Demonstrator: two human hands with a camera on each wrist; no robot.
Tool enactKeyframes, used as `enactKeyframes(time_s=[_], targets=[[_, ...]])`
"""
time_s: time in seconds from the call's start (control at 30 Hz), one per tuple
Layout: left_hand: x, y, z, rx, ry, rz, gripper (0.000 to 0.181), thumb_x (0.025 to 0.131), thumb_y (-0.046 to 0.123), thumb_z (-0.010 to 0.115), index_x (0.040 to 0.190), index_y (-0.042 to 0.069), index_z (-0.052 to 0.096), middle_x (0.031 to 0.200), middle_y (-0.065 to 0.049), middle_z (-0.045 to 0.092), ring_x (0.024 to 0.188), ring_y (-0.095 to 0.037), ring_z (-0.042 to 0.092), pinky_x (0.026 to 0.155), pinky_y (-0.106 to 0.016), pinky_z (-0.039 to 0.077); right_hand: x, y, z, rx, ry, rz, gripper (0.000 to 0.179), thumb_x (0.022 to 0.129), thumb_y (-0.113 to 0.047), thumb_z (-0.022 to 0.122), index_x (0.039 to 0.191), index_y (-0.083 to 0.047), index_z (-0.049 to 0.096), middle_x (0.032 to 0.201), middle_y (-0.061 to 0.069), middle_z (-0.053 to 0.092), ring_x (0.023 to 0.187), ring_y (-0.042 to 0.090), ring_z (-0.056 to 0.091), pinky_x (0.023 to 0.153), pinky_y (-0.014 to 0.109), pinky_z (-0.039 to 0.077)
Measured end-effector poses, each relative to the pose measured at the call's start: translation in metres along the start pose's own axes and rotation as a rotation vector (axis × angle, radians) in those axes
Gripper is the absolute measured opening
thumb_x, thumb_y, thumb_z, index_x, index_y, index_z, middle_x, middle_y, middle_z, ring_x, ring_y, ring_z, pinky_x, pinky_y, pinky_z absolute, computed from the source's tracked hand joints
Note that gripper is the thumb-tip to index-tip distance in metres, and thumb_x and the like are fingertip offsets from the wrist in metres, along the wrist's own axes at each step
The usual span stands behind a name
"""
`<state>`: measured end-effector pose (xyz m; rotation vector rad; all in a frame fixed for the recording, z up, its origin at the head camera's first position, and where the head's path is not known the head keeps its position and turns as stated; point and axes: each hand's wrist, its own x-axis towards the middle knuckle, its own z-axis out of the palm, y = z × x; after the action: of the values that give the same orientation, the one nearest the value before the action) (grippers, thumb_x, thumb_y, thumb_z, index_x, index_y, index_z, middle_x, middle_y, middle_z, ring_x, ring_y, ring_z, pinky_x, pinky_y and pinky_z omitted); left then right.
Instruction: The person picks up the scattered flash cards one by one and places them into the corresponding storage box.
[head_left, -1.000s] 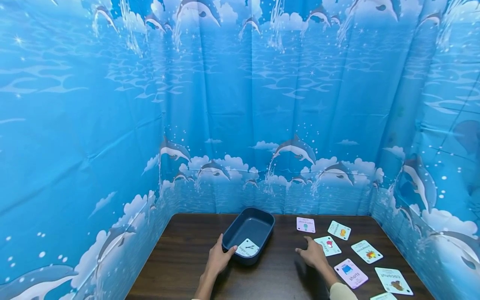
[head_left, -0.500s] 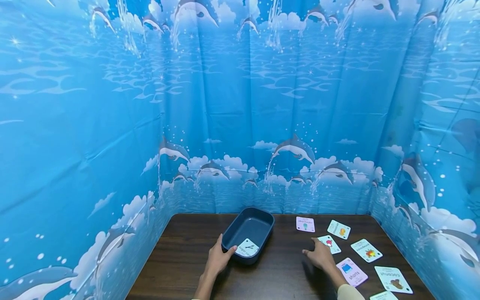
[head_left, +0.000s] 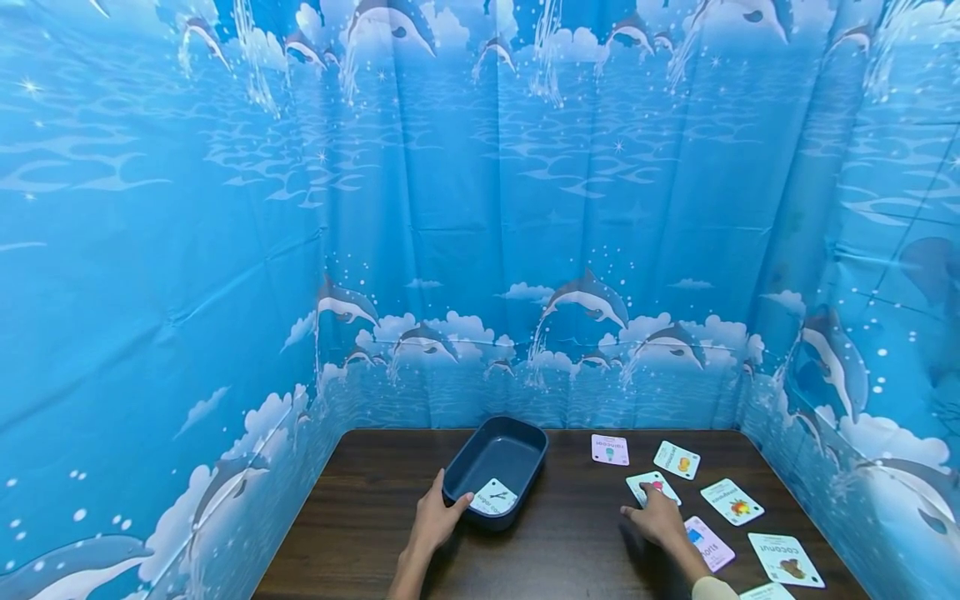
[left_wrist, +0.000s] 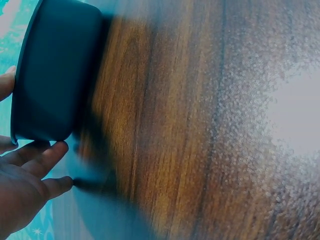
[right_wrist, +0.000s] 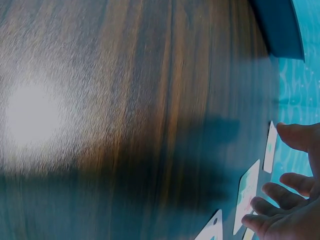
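My left hand [head_left: 437,518] grips the near left corner of a dark blue rectangular tray [head_left: 498,458], thumb over the rim. In the left wrist view its fingers lie along the tray's outer wall [left_wrist: 55,75]. Inside the tray is a white sugar cane card [head_left: 495,497]. My right hand [head_left: 660,518] is spread over a pale green card with a red fruit [head_left: 640,483], a fingertip overlapping it in the head view. The right wrist view has the fingers [right_wrist: 282,195] loosely extended beside that card [right_wrist: 246,195], pinching nothing. The hand partly covers the purple shorts card [head_left: 714,547].
More picture cards lie on the right of the brown wooden table [head_left: 360,517]: a raincoat card [head_left: 611,450], an orange-fruit card [head_left: 677,460], another fruit card [head_left: 732,502] and a coconut card [head_left: 786,560]. A blue dolphin curtain [head_left: 480,250] hangs around the table's back and sides.
My right hand has moved rightward, from left of the red-fruit card to over it, now partly covering the shorts card. The left hand and tray have stayed put.
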<state>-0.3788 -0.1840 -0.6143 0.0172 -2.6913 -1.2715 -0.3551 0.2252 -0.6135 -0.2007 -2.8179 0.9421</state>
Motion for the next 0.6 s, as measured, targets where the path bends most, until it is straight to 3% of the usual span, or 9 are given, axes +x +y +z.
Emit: enactKeyframes(time_s=[0.17,0.4,0.6], targets=[[-0.001,0.000,-0.001,0.010,0.015,0.010,0.086,0.098,0.036,0.079,0.158,-0.012,0.040,0.150,-0.040,0.054,0.132,-0.053,0.061,0.108,-0.069,0.049,0.010,0.026,0.009,-0.034,0.024,0.016,0.072,0.084,-0.032,0.085,0.135,0.013,0.062,0.121,0.037,0.070,0.108,0.050,0.068,0.093,0.060,0.055],[0.000,0.002,0.000,-0.019,-0.003,-0.016,0.088,0.098,0.035,0.079,0.160,-0.011,0.037,0.152,-0.040,0.052,0.133,-0.053,0.060,0.109,-0.069,0.048,-0.007,0.011,-0.014,-0.028,-0.007,0.045,0.078,0.084,-0.026,0.085,0.138,0.020,0.053,0.127,0.045,0.063,0.113,0.060,0.065,0.097,0.067,0.053],[0.002,0.002,0.000,-0.006,-0.016,-0.026,0.088,0.099,0.035,0.080,0.161,-0.010,0.036,0.153,-0.038,0.053,0.134,-0.050,0.060,0.110,-0.067,0.049,-0.016,0.015,-0.024,-0.061,-0.028,0.073,0.075,0.086,-0.021,0.084,0.137,0.023,0.050,0.130,0.046,0.061,0.119,0.063,0.061,0.099,0.066,0.053]])
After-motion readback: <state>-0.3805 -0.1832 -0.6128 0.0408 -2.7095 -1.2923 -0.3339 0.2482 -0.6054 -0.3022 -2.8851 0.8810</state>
